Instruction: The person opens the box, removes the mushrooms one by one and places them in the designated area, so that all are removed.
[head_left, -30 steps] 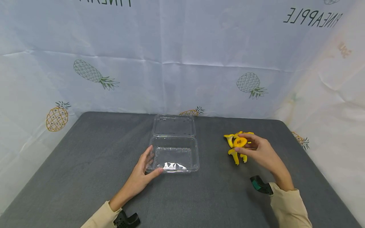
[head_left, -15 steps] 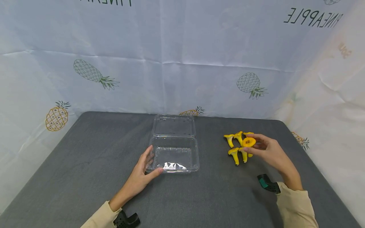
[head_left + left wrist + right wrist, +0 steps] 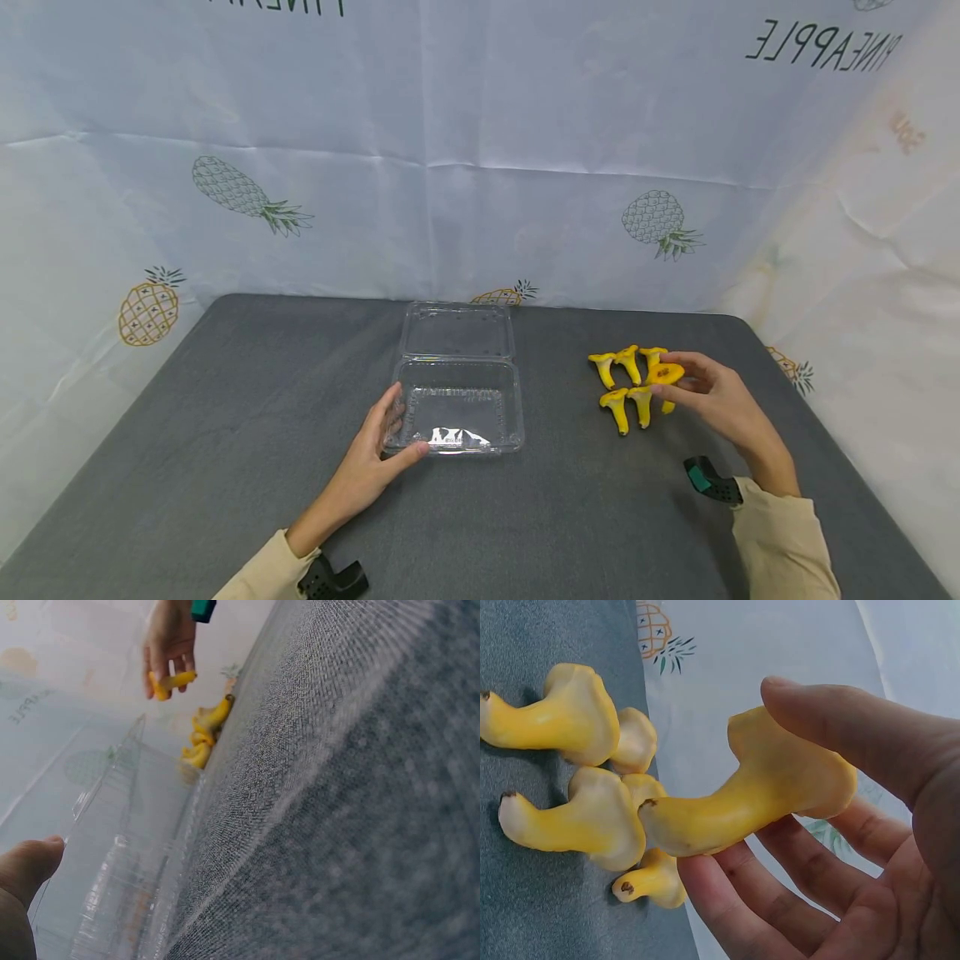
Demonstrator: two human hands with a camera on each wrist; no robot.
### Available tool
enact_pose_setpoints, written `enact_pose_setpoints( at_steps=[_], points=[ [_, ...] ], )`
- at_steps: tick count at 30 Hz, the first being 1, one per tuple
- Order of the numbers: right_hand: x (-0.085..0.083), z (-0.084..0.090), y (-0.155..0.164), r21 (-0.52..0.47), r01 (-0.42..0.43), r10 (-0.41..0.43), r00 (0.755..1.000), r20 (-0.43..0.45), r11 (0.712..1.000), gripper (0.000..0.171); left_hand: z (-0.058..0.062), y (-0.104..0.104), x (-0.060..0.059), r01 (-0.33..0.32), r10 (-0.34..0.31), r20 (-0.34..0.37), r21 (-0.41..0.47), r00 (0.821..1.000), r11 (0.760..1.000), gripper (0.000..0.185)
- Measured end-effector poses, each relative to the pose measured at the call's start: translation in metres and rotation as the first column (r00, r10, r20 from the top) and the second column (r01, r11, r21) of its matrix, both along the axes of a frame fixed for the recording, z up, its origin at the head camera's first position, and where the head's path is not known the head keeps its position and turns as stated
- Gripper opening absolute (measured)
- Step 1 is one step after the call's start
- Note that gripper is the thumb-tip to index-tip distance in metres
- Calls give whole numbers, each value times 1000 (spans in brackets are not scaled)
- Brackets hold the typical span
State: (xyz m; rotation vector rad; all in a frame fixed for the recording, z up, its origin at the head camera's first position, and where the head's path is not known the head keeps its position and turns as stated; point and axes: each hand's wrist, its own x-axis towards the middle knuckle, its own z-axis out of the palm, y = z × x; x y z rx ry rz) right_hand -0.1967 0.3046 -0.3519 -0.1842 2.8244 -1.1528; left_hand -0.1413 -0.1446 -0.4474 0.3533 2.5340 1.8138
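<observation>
mushroom [image 3: 664, 374] | pinched in right hand [image 3: 720, 400] | left hand [image 3: 375, 458] grips clear box [image 3: 459, 408]

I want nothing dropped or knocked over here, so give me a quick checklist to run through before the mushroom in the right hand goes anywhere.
1. Grip: the right hand pinches the yellow mushroom between thumb and fingers: ok.
2. Mushroom lifted off the table: ok, seen in the left wrist view.
3. Clear plastic container open, lid folded back: ok.
4. Container steadied: the left hand holds its near left corner: ok.
5. Container bottom free of other items: ok, only a label shows.
6. Path between the mushroom pile and the container free: ok.
</observation>
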Motion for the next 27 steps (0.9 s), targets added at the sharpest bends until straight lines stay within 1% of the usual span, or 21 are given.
enact_pose_setpoints(
  at_steps=[7, 13, 27],
  points=[
    [-1, -3, 6, -3, 24, -24, 999, 23, 1000, 64, 0, 0, 0, 1, -1, -2, 1, 1000, 1000, 91],
    [-2, -6, 12, -16, 29, -28, 999, 40, 999, 66, 0, 0, 0, 0, 0, -3, -1, 1000, 1000, 91],
    [-9, -23, 22, 5, 36, -36, 996, 84, 999, 68, -1, 1, -1, -12, 12, -11, -6, 1000, 1000, 91]
  ],
)
